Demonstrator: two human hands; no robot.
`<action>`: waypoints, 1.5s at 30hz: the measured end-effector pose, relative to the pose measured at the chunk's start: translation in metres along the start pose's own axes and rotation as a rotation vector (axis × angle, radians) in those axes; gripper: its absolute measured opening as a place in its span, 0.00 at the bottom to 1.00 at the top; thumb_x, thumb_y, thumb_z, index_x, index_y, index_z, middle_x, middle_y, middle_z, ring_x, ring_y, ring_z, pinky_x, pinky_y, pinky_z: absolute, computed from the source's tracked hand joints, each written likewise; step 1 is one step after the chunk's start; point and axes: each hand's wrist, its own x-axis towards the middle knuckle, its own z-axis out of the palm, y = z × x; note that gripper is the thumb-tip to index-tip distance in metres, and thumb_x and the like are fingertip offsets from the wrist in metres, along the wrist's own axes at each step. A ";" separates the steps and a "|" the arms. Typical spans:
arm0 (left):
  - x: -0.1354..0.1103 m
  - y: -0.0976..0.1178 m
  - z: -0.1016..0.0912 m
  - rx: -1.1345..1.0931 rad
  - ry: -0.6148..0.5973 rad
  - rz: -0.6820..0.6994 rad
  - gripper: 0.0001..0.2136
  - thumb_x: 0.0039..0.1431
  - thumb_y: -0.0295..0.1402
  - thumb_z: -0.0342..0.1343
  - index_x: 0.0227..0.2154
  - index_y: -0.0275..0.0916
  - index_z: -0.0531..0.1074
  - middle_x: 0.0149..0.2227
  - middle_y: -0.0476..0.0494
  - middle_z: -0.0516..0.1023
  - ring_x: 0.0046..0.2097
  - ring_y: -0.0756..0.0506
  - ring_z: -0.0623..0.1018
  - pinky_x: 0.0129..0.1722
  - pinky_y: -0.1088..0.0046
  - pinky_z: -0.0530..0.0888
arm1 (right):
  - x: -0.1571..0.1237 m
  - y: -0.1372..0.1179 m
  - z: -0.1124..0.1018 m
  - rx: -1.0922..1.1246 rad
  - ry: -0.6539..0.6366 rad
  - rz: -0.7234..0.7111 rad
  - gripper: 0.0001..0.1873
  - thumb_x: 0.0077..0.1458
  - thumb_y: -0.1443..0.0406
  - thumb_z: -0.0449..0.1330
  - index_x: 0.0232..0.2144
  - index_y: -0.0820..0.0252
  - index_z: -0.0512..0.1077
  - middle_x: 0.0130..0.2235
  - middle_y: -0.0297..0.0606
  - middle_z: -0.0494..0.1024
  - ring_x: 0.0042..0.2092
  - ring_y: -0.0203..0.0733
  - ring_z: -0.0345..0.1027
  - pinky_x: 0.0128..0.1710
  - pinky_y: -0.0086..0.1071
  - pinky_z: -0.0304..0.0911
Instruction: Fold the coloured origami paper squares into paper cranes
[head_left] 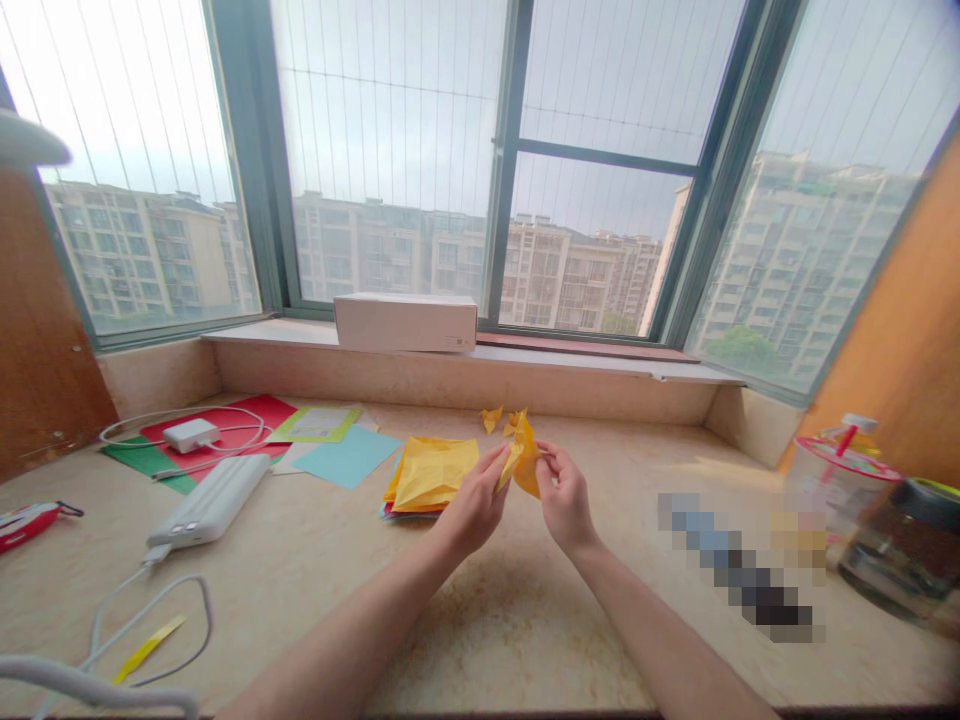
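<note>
Between my two hands, above the counter, is a partly folded sheet of yellow paper (528, 462). My left hand (484, 495) pinches its left side with thumb and fingers. On the right, my right hand (564, 495) grips the other edge, fingers bent around it. A stack of creased yellow paper (431, 472) lies just left of my left hand, with other colours showing beneath it. Behind the held sheet sit small folded yellow paper pieces (491, 418), partly hidden by it.
Left: a white power bank (214, 503) with cables, a charger plug (190, 435), red paper (262, 415), light blue paper (347, 457) and a yellow strip (150, 648). Right: a blurred-out object (735, 565), a cup with a straw (840, 480) and a dark-lidded jar (904, 550). A white box (405, 325) stands on the sill.
</note>
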 end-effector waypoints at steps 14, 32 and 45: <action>0.001 0.003 -0.005 0.049 0.072 -0.018 0.17 0.65 0.30 0.47 0.56 0.37 0.68 0.53 0.35 0.74 0.55 0.41 0.74 0.58 0.57 0.70 | 0.001 -0.001 -0.004 -0.092 -0.060 -0.058 0.16 0.59 0.55 0.59 0.44 0.58 0.72 0.37 0.40 0.81 0.37 0.43 0.74 0.39 0.36 0.70; 0.003 0.006 -0.003 -0.233 0.072 -0.120 0.12 0.65 0.34 0.50 0.50 0.44 0.69 0.52 0.39 0.73 0.53 0.42 0.73 0.47 0.63 0.76 | -0.003 -0.004 -0.006 -0.170 -0.160 -0.034 0.14 0.61 0.52 0.55 0.36 0.56 0.64 0.31 0.37 0.79 0.29 0.41 0.72 0.25 0.28 0.61; 0.003 0.012 -0.010 -0.125 0.125 -0.054 0.12 0.67 0.36 0.49 0.48 0.43 0.72 0.45 0.41 0.73 0.47 0.44 0.74 0.47 0.66 0.73 | 0.000 -0.004 -0.008 -0.292 -0.155 -0.246 0.12 0.64 0.55 0.52 0.41 0.56 0.68 0.43 0.42 0.78 0.46 0.46 0.72 0.45 0.38 0.66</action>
